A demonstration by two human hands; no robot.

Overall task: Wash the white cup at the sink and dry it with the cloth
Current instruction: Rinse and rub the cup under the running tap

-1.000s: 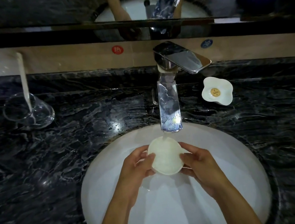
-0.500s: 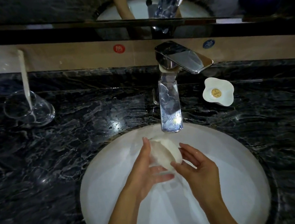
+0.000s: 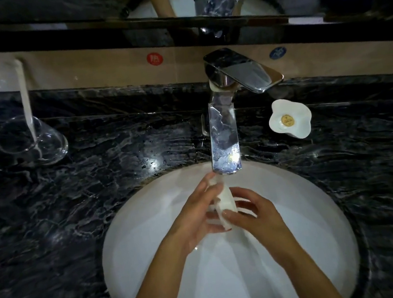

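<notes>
Since a second ago the white cup (image 3: 226, 201) has turned from facing up with its round mouth showing to lying edge-on between the palms, and the left hand (image 3: 195, 221) has slid over its near side.

The dark, white-veined marble counter (image 3: 95, 193) fills the view, glossy and wet near the tap, with a beige backsplash strip and a mirror edge above. Set into it is the round, smooth white basin (image 3: 133, 246). The chrome faucet (image 3: 223, 130), flat-sided with a broad lever, reaches over the basin's far rim. A clear conical glass (image 3: 35, 143) with a white stick stands far left; a flower-shaped white dish (image 3: 290, 118) sits right of the faucet.

The cup is under the spout, over the basin. Left fingers lie mostly straight against it; the right hand (image 3: 256, 212) curls its fingers around the other side, both gripping it.
</notes>
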